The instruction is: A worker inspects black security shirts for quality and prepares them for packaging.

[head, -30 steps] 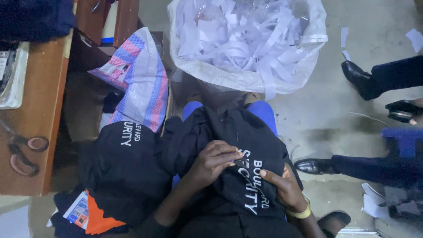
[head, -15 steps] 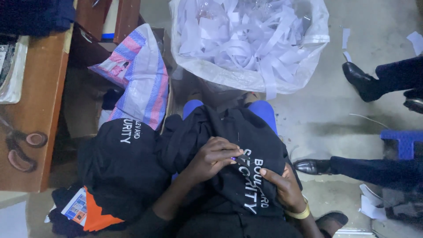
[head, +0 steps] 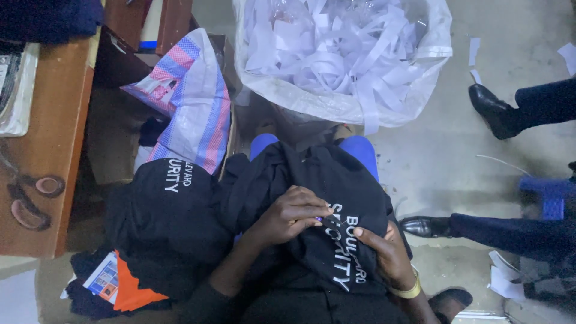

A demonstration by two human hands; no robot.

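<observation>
On the lap, seen from the head camera, a black fabric garment with white printed lettering [head: 336, 216] lies draped over the person's knees, above a blue seat [head: 360, 150] whose edges show beyond it. Left hand [head: 294, 213]: fingers curled together, fingertips [head: 321, 215] pinched on the cloth just beside the lettering, where a small pale purple object shows between them; whether this is a tool or a scrap cannot be told. Right hand [head: 387, 255]: laid flat on the garment at the lower right of the lettering, fingers slightly spread and pressing the cloth down, with a yellow band [head: 408, 292] at the wrist. Step in hand, by judgement: fine work on the printed area, one hand pinching at a spot and the other holding the fabric taut. The next move would call for a steady pinch and continued tension from the flat hand, so that the cloth does not bunch. A second black lettered garment [head: 168, 210] lies just to the left, touching the first. Beyond the knees stands a clear plastic bag filled with white paper strips [head: 342, 54]. A striped woven bag [head: 192, 102] and a brown wooden table [head: 48, 150] bearing brown-handled scissors [head: 30, 201] lie to the left. Another person's black shoes [head: 492, 111] rest on the grey floor at right.
</observation>
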